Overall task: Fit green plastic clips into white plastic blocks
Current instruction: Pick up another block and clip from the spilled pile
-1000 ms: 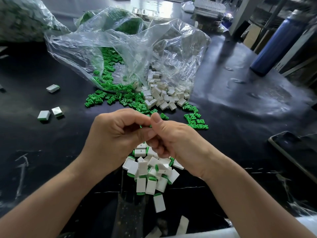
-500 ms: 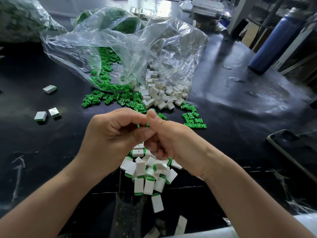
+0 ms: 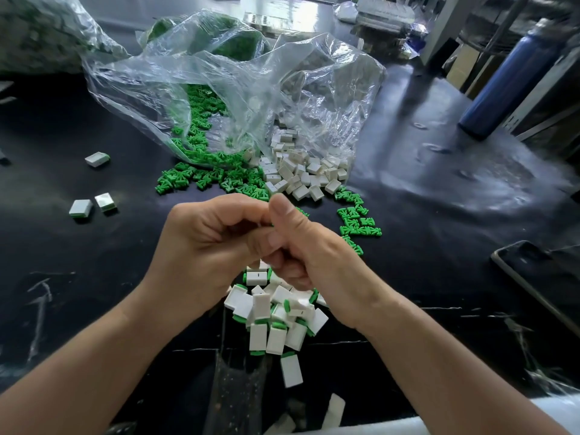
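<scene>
My left hand (image 3: pixel 204 246) and my right hand (image 3: pixel 309 252) meet over the middle of the black table, fingers curled against each other. Between them they pinch a small piece that is almost wholly hidden; only a sliver of green (image 3: pixel 272 226) shows by my right thumb. Below my hands lies a heap of white blocks with green clips fitted (image 3: pixel 276 315). Loose green clips (image 3: pixel 219 177) and bare white blocks (image 3: pixel 301 174) spill from a clear plastic bag (image 3: pixel 235 83) beyond my hands. More green clips (image 3: pixel 357 224) lie to the right.
Three fitted blocks lie apart at the left (image 3: pixel 81 208), (image 3: pixel 105 200), (image 3: pixel 97 158). A blue bottle (image 3: pixel 508 86) stands at the far right. A flat dark phone-like object (image 3: pixel 533 277) lies at the right edge. Another filled bag (image 3: pixel 37 32) sits at the back left.
My hands stay pressed together in the same spot, with the right thumb shifted slightly over the left fingers. The view has tipped down a little. Nothing on the table has moved.
</scene>
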Demonstrator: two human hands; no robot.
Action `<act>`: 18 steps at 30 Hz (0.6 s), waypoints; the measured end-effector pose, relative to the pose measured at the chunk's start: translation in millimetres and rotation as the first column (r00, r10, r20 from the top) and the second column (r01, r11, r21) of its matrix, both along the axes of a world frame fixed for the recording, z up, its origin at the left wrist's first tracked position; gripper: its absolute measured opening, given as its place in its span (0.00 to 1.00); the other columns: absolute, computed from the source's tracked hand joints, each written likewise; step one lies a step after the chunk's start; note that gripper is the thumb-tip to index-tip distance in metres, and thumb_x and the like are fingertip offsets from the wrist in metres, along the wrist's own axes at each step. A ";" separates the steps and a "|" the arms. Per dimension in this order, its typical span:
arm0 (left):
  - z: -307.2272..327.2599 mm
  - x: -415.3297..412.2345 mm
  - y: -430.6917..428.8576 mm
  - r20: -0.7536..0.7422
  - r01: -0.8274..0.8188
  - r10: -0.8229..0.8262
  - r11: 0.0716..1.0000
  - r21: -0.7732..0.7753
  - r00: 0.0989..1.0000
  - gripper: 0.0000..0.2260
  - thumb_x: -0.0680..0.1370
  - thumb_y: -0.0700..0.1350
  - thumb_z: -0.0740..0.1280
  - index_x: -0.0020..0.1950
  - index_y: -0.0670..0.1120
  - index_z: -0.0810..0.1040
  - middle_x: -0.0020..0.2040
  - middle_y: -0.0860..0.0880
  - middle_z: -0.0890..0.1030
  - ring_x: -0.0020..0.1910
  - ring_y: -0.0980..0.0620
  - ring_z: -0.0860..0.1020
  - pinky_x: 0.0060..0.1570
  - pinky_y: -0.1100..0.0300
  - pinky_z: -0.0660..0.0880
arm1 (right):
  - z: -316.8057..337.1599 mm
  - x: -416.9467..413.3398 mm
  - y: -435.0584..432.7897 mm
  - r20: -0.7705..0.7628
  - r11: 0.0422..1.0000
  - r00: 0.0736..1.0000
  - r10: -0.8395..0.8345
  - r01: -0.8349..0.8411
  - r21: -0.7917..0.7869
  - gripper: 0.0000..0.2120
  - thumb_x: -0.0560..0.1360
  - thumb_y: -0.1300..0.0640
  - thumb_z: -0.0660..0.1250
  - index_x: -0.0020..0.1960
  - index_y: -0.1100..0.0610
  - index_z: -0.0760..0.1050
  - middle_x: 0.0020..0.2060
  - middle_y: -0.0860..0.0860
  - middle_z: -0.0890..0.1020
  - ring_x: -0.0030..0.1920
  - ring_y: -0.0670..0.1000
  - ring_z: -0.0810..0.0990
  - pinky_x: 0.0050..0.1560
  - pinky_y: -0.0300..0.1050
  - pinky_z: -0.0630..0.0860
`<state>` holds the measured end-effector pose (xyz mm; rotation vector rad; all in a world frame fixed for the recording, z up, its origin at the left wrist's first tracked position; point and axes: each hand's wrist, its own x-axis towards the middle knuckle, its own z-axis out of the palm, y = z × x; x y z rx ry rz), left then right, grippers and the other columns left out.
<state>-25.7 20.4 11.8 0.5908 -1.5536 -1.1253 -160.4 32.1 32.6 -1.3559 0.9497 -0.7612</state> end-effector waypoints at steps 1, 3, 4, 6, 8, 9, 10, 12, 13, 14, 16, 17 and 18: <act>-0.7 -0.7 0.6 -0.006 -0.004 0.004 1.000 -0.001 1.000 0.07 0.67 0.40 0.74 0.40 0.38 0.81 0.32 0.47 0.81 0.28 0.52 0.78 0.29 0.66 0.73 | -0.6 2.0 0.4 0.027 0.999 0.999 -0.040 0.040 -0.004 0.27 0.73 0.37 0.54 0.26 0.52 0.75 0.19 0.42 0.69 0.21 0.40 0.63 0.24 0.26 0.60; -1.2 -2.4 2.0 -0.020 -0.019 0.020 1.000 0.009 1.000 0.10 0.66 0.44 0.73 0.41 0.38 0.81 0.32 0.47 0.80 0.28 0.52 0.78 0.29 0.66 0.72 | -3.0 4.5 1.8 0.020 0.995 0.995 -0.099 0.100 -0.028 0.28 0.74 0.39 0.55 0.20 0.50 0.71 0.17 0.43 0.68 0.19 0.41 0.64 0.23 0.27 0.59; -1.1 -2.8 2.4 -0.037 -0.016 0.017 1.000 0.019 0.999 0.11 0.67 0.44 0.72 0.43 0.38 0.81 0.32 0.48 0.80 0.28 0.53 0.78 0.29 0.66 0.72 | -3.8 5.2 2.4 0.015 0.993 0.993 -0.113 0.114 -0.034 0.28 0.74 0.39 0.55 0.19 0.49 0.71 0.17 0.43 0.68 0.19 0.40 0.64 0.23 0.26 0.59; -1.2 -3.3 2.0 -0.068 -0.010 0.012 1.000 0.027 0.998 0.11 0.68 0.44 0.71 0.43 0.37 0.80 0.32 0.48 0.80 0.28 0.52 0.78 0.30 0.67 0.73 | -4.2 5.4 3.2 0.045 0.996 0.995 -0.092 0.093 -0.002 0.28 0.74 0.38 0.54 0.20 0.49 0.72 0.16 0.43 0.67 0.18 0.41 0.63 0.22 0.26 0.59; -1.4 -3.5 1.1 -0.079 -0.017 0.019 0.999 0.031 0.997 0.12 0.68 0.47 0.72 0.42 0.39 0.80 0.33 0.46 0.80 0.29 0.49 0.77 0.31 0.65 0.73 | -0.1 4.4 2.9 0.087 0.997 0.995 -0.045 0.040 0.059 0.26 0.71 0.37 0.52 0.21 0.49 0.72 0.17 0.43 0.66 0.19 0.41 0.60 0.21 0.27 0.57; -1.8 -3.2 0.7 -0.081 -0.024 0.027 0.999 0.036 0.996 0.12 0.68 0.48 0.72 0.42 0.39 0.80 0.33 0.46 0.79 0.29 0.50 0.76 0.31 0.65 0.72 | 1.2 3.1 2.4 0.095 0.998 0.995 -0.018 0.012 0.068 0.26 0.70 0.37 0.51 0.21 0.49 0.72 0.17 0.42 0.67 0.19 0.41 0.60 0.21 0.28 0.57; -2.0 -2.7 0.5 -0.084 -0.027 0.030 0.999 0.043 0.996 0.13 0.67 0.48 0.72 0.43 0.39 0.80 0.33 0.45 0.79 0.29 0.51 0.76 0.31 0.65 0.72 | 2.5 2.5 2.4 0.094 0.998 0.996 0.005 -0.011 0.059 0.26 0.70 0.37 0.49 0.22 0.48 0.73 0.17 0.42 0.67 0.19 0.41 0.60 0.22 0.28 0.57; -2.3 -2.8 1.0 -0.082 -0.028 0.033 0.998 0.057 0.996 0.13 0.67 0.49 0.72 0.43 0.40 0.80 0.33 0.44 0.80 0.29 0.52 0.77 0.31 0.66 0.73 | 4.2 1.6 3.4 0.071 0.999 0.996 0.044 -0.044 0.007 0.27 0.73 0.39 0.45 0.23 0.43 0.74 0.17 0.40 0.68 0.20 0.40 0.60 0.22 0.27 0.57; -1.9 -2.8 1.7 -0.079 -0.030 0.034 0.998 0.059 0.996 0.13 0.67 0.48 0.72 0.43 0.40 0.80 0.34 0.44 0.80 0.29 0.52 0.77 0.31 0.66 0.73 | 5.0 1.9 4.2 0.063 0.998 0.996 0.067 -0.065 -0.023 0.29 0.75 0.40 0.43 0.24 0.39 0.75 0.17 0.40 0.67 0.20 0.40 0.60 0.22 0.27 0.57; -1.6 -3.3 2.4 -0.078 -0.032 0.037 0.998 0.060 0.996 0.12 0.67 0.47 0.72 0.44 0.41 0.80 0.34 0.44 0.81 0.29 0.52 0.77 0.31 0.66 0.73 | 4.9 2.2 4.7 0.063 0.996 0.995 0.083 -0.080 -0.042 0.30 0.77 0.42 0.41 0.26 0.36 0.75 0.18 0.39 0.67 0.20 0.40 0.60 0.22 0.27 0.57; -1.5 -3.4 2.8 -0.079 -0.041 0.046 0.997 0.064 0.996 0.10 0.66 0.45 0.70 0.44 0.41 0.80 0.33 0.44 0.81 0.29 0.53 0.78 0.30 0.66 0.74 | 5.1 2.5 4.7 0.079 0.995 0.993 0.093 -0.089 -0.055 0.30 0.79 0.44 0.40 0.30 0.34 0.76 0.19 0.39 0.68 0.21 0.40 0.60 0.23 0.27 0.56; -1.6 -3.2 2.7 -0.074 -0.046 0.050 0.997 0.057 0.996 0.10 0.67 0.45 0.70 0.44 0.41 0.80 0.33 0.43 0.81 0.29 0.52 0.78 0.30 0.66 0.74 | 4.2 2.1 3.8 0.085 0.995 0.993 0.087 -0.083 -0.056 0.29 0.79 0.44 0.41 0.32 0.35 0.77 0.20 0.39 0.69 0.21 0.40 0.60 0.23 0.27 0.57; -1.7 -2.8 2.4 -0.065 -0.047 0.049 0.998 0.044 0.997 0.10 0.67 0.45 0.71 0.44 0.40 0.80 0.33 0.43 0.80 0.29 0.51 0.78 0.31 0.65 0.74 | 3.6 2.0 2.9 0.091 0.996 0.993 0.074 -0.070 -0.046 0.27 0.78 0.43 0.43 0.33 0.37 0.78 0.20 0.39 0.69 0.22 0.40 0.60 0.23 0.27 0.57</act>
